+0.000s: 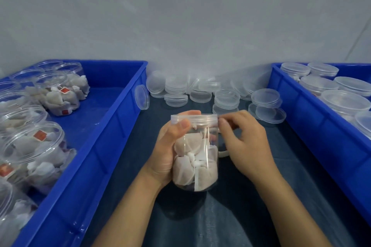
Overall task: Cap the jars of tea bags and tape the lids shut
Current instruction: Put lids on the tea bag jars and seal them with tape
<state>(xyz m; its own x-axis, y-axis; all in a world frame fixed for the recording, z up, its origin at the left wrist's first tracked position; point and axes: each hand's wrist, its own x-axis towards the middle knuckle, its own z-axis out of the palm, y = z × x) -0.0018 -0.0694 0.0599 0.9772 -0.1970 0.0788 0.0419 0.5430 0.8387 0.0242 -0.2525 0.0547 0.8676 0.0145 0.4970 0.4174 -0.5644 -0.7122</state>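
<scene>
A clear plastic jar [200,158] full of tea bags is held above the dark cloth, with a clear lid [194,118] on its mouth. My left hand [170,150] grips the jar from the left, thumb on the lid's rim and fingers behind it. My right hand [245,142] is at the jar's right side and pinches clear tape against the lid's edge. A pale tape roll [223,154] shows under that hand, mostly hidden by it.
A blue bin [112,126] on the left holds several uncapped jars of tea bags [58,94]. Loose clear lids [226,96] lie heaped at the back by the wall. A second blue bin [301,110] on the right holds several capped jars [345,102].
</scene>
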